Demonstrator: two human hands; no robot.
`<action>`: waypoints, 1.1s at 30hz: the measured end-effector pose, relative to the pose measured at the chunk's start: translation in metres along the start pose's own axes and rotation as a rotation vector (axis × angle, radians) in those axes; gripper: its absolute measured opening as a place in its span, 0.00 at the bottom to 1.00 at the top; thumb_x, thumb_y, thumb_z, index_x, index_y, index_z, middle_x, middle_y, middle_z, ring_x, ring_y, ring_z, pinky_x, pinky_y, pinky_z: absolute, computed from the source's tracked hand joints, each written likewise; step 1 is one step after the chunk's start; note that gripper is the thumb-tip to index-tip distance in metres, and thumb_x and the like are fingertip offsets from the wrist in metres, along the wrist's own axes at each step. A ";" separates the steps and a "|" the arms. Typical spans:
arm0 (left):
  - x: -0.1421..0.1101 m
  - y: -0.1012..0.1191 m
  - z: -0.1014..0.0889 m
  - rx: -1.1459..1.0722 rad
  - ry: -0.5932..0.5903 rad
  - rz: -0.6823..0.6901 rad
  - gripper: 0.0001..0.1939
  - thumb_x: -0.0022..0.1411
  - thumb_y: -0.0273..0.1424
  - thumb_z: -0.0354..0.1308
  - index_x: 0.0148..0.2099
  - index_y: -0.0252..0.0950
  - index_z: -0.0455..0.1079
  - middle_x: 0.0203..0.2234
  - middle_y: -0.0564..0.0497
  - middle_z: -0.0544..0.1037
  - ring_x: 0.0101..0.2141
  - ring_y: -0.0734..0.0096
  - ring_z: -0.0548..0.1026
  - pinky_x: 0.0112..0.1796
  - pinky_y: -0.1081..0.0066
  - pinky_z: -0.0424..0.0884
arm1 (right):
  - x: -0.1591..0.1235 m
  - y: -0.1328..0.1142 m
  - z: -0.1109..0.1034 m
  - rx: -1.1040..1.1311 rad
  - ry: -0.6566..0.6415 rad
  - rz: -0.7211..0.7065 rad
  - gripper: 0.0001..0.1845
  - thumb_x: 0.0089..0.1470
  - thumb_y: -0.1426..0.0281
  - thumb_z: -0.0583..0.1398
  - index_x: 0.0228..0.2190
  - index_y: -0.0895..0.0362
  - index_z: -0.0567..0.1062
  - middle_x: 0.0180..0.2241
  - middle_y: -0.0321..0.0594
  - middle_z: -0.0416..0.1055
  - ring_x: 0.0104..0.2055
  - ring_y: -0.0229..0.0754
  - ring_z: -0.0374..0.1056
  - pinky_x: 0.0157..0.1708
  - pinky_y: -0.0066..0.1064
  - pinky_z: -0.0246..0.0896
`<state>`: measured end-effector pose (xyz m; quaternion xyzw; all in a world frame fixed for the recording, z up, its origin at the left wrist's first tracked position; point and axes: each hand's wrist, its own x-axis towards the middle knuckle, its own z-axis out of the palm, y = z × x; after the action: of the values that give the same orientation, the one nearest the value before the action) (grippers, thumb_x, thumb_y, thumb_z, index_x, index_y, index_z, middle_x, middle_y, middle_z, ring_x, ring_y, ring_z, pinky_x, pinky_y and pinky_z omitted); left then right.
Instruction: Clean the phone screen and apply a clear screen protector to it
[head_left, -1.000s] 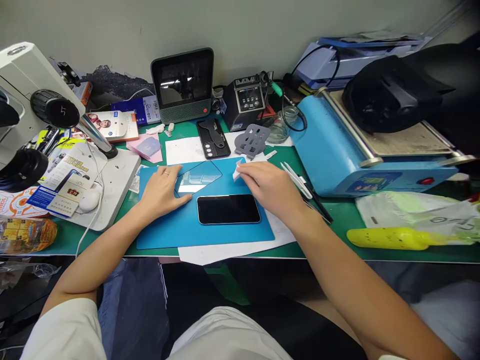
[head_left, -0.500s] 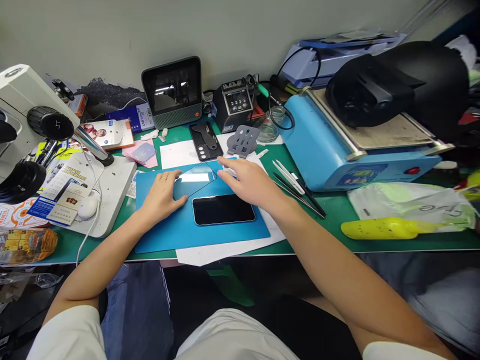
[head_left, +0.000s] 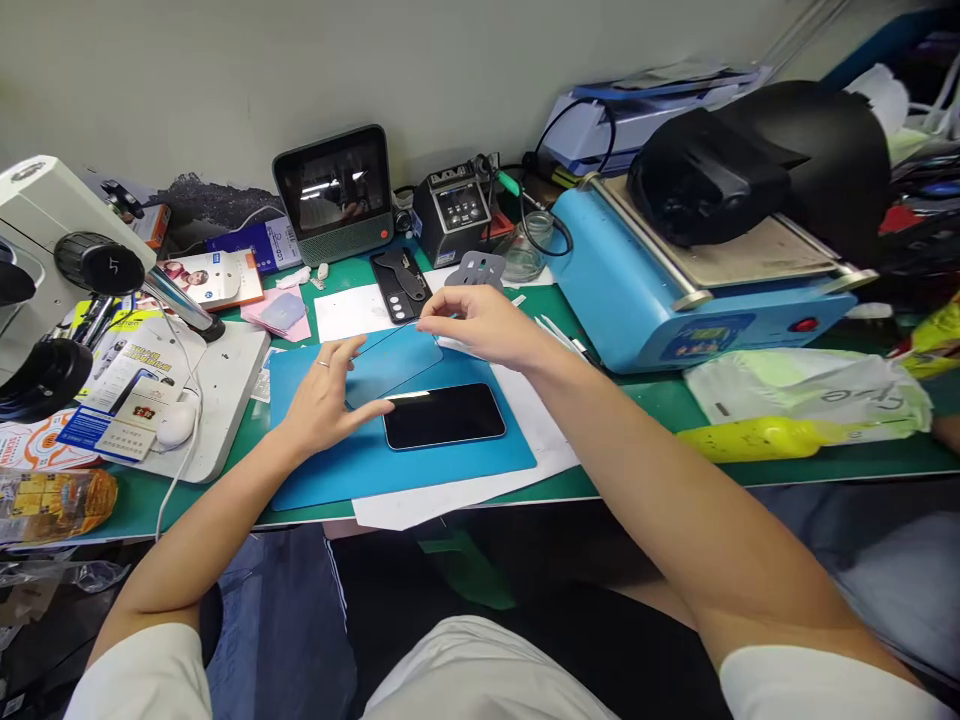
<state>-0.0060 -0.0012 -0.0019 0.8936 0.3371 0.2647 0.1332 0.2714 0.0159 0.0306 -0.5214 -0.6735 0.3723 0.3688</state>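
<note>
A clear glass screen protector [head_left: 397,362] with a thin dark edge lies at a slant over the blue mat [head_left: 315,480]. My right hand [head_left: 480,322] pinches its far corner between thumb and fingertips. My left hand [head_left: 326,395] is open at the near left end of the glass, fingers bent and thumb stretched out; whether it touches the glass I cannot tell. The thumb tip is by the left top corner of a phone [head_left: 446,416], which lies screen up on the mat with a dark display.
Behind the mat are a dark phone case [head_left: 400,285], a grey stand [head_left: 476,268] and a glass jar [head_left: 525,255]. A microscope [head_left: 97,262] stands left. Tweezers [head_left: 562,335] and a blue machine [head_left: 637,290] are to the right, with a yellow bottle [head_left: 757,438] nearer.
My right hand has closed from spread fingers into a pinch at the glass corner. My left thumb has shifted right toward the phone. The view has turned slightly right.
</note>
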 end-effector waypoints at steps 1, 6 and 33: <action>0.000 0.001 -0.002 -0.054 0.036 0.020 0.37 0.73 0.52 0.55 0.73 0.43 0.49 0.55 0.40 0.68 0.49 0.57 0.73 0.50 0.54 0.74 | -0.010 -0.003 -0.005 0.015 0.002 -0.070 0.07 0.58 0.65 0.65 0.33 0.55 0.80 0.36 0.41 0.80 0.40 0.45 0.74 0.40 0.37 0.68; 0.003 0.002 -0.010 -0.171 -0.089 0.101 0.37 0.73 0.61 0.44 0.69 0.40 0.62 0.59 0.39 0.71 0.55 0.50 0.71 0.57 0.50 0.68 | -0.066 -0.012 -0.017 -0.139 0.075 -0.525 0.05 0.63 0.67 0.64 0.34 0.50 0.81 0.41 0.39 0.82 0.46 0.47 0.76 0.48 0.43 0.72; 0.002 0.022 -0.002 0.036 -0.242 0.029 0.35 0.61 0.49 0.69 0.61 0.37 0.62 0.53 0.40 0.75 0.52 0.50 0.75 0.51 0.53 0.74 | -0.120 0.021 -0.009 -0.507 0.033 -0.570 0.37 0.61 0.58 0.68 0.66 0.53 0.67 0.65 0.54 0.70 0.68 0.61 0.65 0.64 0.57 0.67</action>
<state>0.0061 -0.0154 0.0093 0.9260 0.3104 0.1506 0.1530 0.3103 -0.0968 0.0026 -0.3938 -0.8561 0.0682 0.3276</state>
